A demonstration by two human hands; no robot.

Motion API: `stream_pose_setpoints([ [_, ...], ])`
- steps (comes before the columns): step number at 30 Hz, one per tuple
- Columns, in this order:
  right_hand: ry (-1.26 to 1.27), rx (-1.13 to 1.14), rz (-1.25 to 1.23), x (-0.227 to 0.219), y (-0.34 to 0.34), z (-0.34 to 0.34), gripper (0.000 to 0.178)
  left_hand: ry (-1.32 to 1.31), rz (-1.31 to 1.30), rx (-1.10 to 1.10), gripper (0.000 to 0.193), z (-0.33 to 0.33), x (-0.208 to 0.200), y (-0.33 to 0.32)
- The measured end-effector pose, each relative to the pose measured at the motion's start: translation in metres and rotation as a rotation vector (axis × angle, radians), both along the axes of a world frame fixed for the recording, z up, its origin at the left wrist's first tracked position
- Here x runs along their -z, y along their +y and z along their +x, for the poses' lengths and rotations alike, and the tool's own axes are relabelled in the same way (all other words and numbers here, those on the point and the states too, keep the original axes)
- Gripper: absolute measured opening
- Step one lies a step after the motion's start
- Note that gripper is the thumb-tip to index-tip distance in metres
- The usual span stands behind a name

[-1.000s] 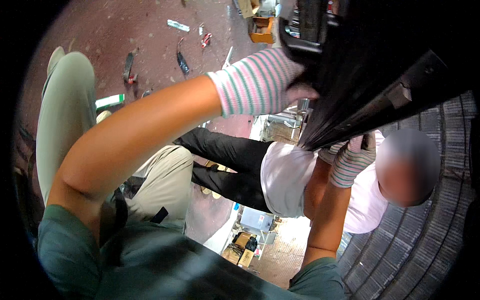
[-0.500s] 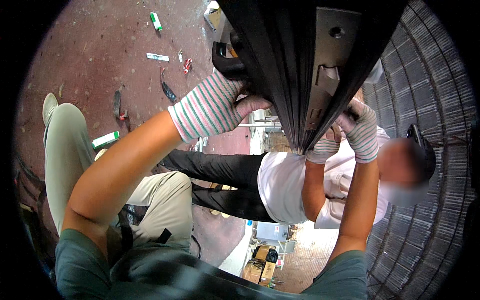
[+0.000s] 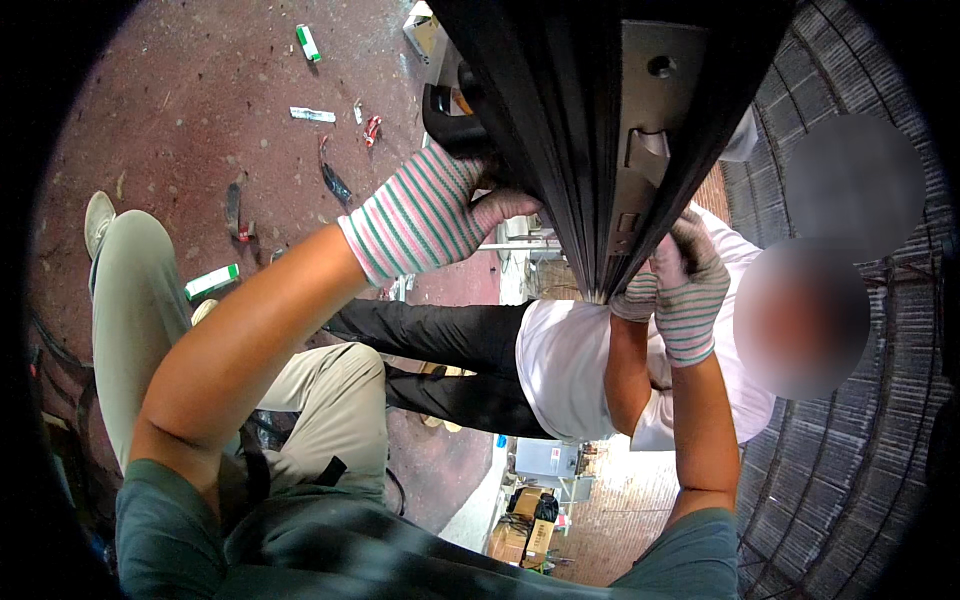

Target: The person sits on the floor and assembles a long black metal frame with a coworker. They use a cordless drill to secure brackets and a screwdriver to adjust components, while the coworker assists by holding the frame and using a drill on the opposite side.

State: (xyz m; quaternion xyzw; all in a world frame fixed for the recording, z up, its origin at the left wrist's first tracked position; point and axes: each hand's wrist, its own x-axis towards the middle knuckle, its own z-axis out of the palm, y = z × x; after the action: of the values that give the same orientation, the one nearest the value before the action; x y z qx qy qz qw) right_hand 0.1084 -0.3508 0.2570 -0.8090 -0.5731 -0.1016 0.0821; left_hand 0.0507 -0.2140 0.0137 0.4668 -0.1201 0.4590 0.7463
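Note:
A tall black metal door (image 3: 540,120) rises edge-on before me, with a silver lock plate (image 3: 650,110) set in its narrow side. My left hand (image 3: 425,210), in a striped knit glove, closes around a black door handle (image 3: 455,125) on the door's left face; its thumb lies against the door and the other fingertips are hidden. My right hand (image 3: 692,290), gloved alike, has its fingers bent around the door's right edge, below the lock plate. Close beside it, a co-worker's gloved hand (image 3: 636,298) is at the same edge, partly covered.
The co-worker in a white shirt (image 3: 565,370) stands just beyond the door. On the reddish floor (image 3: 180,130) lie green-and-white boxes (image 3: 212,281), wrappers and dark strips (image 3: 335,183). Cardboard boxes (image 3: 510,540) stand near a grey cabinet (image 3: 547,458). A corrugated surface (image 3: 810,440) runs along the right.
My right hand has moved slightly down and left along the door's edge. The co-worker's head has shifted left and lower in view. My left hand keeps its hold.

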Motion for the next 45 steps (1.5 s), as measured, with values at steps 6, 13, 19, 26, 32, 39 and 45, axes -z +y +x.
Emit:
stream_pose_setpoints([
  [6,-0.087,-0.1,-0.108,-0.002,-0.007,-0.003,0.027,0.017,-0.041,0.005,0.042,0.002,0.001,-0.002],
  [13,0.028,-0.07,0.008,0.007,-0.018,-0.01,0.038,0.108,-0.086,-0.037,0.028,-0.008,-0.005,-0.011],
  [19,-0.12,-0.137,-0.071,0.004,-0.027,-0.013,0.048,0.101,-0.456,-0.053,0.031,-0.027,-0.033,-0.038],
  [26,-0.324,-0.12,0.131,0.017,-0.051,-0.003,0.061,0.092,-0.717,0.087,0.06,-0.046,-0.094,-0.069],
  [32,-0.103,-0.144,0.321,0.025,-0.047,-0.005,0.073,0.434,-0.921,0.118,0.052,-0.048,-0.16,-0.06],
  [39,-0.183,-0.38,0.533,0.046,-0.051,0.019,0.049,0.291,-0.703,-0.021,0.027,-0.007,-0.155,-0.046],
  [45,0.067,-0.371,0.449,0.06,-0.173,-0.017,0.042,0.556,-0.488,-0.026,0.05,-0.035,-0.186,-0.063],
])
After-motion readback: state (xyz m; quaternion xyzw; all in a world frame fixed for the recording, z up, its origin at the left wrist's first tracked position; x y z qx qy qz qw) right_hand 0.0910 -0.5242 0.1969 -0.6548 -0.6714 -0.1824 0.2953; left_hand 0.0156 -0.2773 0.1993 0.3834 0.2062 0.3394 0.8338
